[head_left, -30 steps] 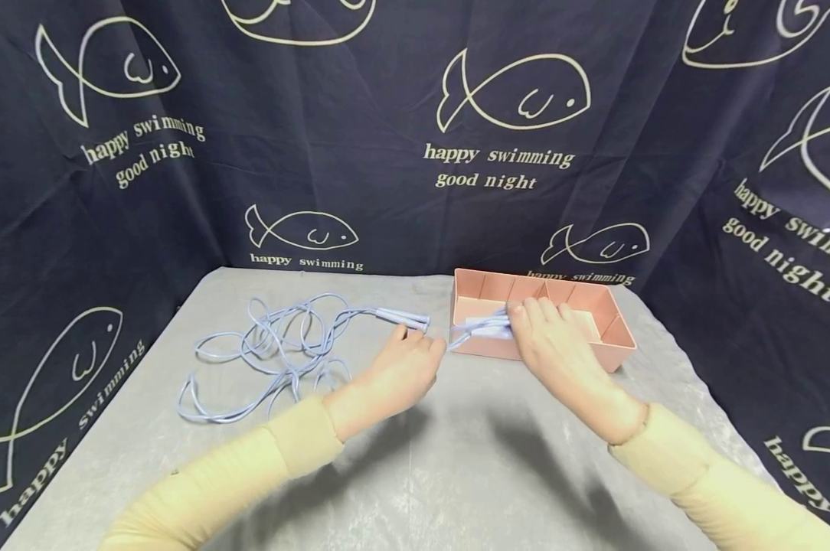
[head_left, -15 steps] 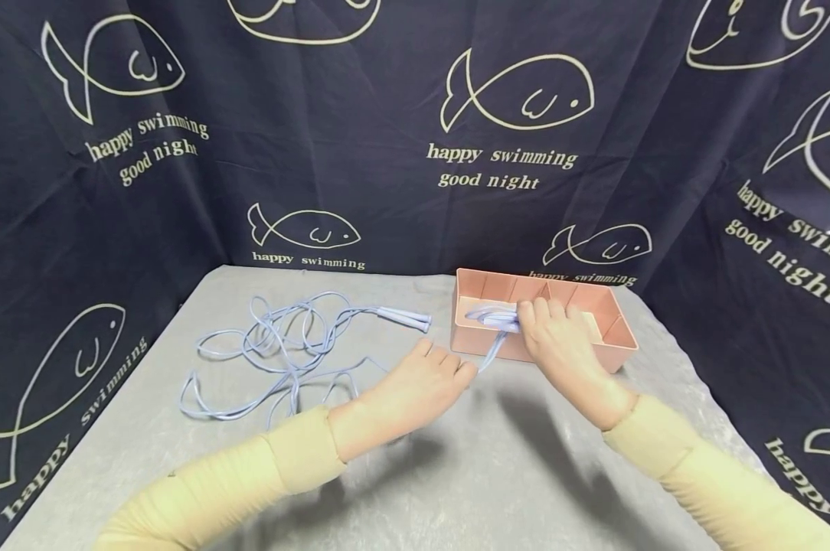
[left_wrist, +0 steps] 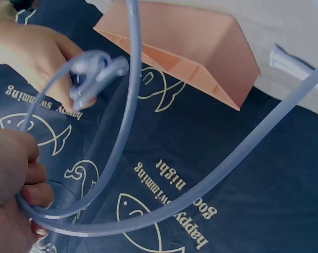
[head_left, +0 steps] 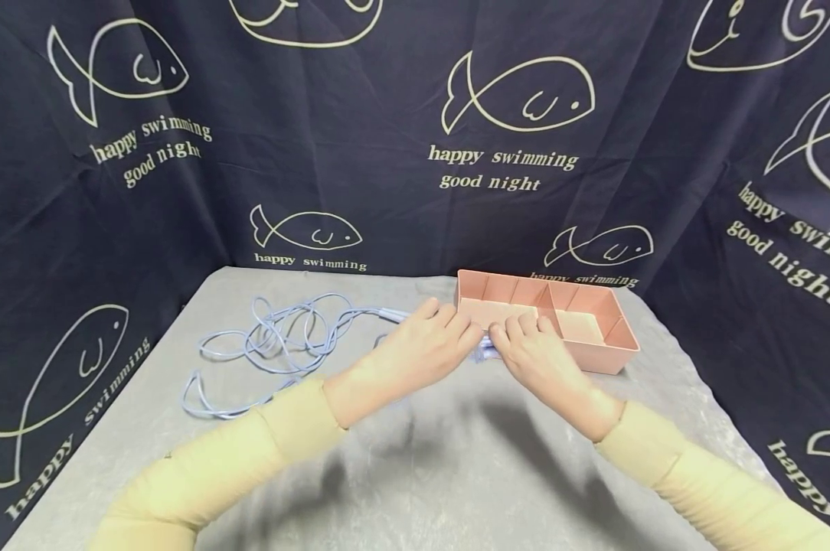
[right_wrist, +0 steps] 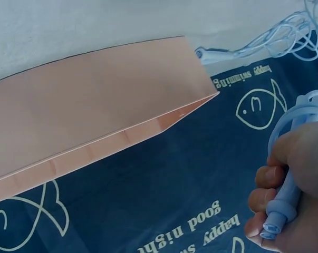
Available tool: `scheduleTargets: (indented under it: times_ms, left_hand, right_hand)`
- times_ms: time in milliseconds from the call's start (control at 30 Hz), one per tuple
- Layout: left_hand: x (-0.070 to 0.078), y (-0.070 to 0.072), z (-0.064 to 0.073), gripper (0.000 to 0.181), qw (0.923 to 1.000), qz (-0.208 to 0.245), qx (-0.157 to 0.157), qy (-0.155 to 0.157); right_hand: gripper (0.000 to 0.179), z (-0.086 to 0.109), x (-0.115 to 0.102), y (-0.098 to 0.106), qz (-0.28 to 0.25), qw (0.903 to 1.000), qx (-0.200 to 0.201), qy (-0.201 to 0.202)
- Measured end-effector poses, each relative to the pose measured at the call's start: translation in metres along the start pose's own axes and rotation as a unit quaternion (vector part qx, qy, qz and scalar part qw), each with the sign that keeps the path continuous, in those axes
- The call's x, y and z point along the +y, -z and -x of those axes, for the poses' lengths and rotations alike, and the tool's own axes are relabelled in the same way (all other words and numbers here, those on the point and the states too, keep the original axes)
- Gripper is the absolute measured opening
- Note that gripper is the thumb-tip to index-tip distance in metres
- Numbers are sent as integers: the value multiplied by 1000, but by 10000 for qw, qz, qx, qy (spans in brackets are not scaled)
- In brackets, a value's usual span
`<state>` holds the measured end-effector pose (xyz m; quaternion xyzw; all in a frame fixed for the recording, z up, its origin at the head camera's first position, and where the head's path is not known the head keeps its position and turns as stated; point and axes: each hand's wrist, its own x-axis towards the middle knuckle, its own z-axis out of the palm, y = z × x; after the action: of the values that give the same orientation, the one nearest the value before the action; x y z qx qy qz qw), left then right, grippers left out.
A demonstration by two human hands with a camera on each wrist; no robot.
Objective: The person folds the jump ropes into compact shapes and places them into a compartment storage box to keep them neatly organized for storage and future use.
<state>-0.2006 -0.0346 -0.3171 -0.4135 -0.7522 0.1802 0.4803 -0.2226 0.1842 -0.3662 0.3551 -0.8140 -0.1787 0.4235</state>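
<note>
My right hand grips the handles of a light-blue jump rope together with folded loops of its cord. In the head view, my left hand is close beside it, with the bundle partly hidden between them. The left wrist view shows the left hand with curled fingers holding a bend of blue cord, which sweeps off in long curves. Another light-blue jump rope lies tangled on the table, its handles side by side and partly covered by my left hand in the head view.
A pink box with a divider stands at the back right, just behind my hands. The grey cloth-covered table stretches toward me. Dark blue fabric with fish drawings hangs around the back and sides.
My right hand has moved left and slightly toward me with the bundled jump rope, from over the box to its front. My left hand has moved right and up, drawing cord in beside it.
</note>
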Motion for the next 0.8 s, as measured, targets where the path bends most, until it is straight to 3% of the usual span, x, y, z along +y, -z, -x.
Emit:
scheduleTargets:
  times_ms: [200, 400, 633, 800]
  left_hand:
    - [-5, -4, -14, 15, 9997, -20, 216, 79]
    - [-10, -24, -25, 13, 9985, -11, 272, 483]
    - [-19, -50, -22, 13, 9967, 244, 408, 665]
    - [-21, -59, -17, 16, 9953, 231, 376, 867]
  right_hand:
    - [19, -3, -9, 6, 45, 9991, -32, 422]
    - [23, -10, -16, 15, -392, 9956, 225, 816]
    - [29, -15, -17, 26, -808, 9920, 262, 930]
    - [32, -18, -16, 36, -978, 9920, 190, 777]
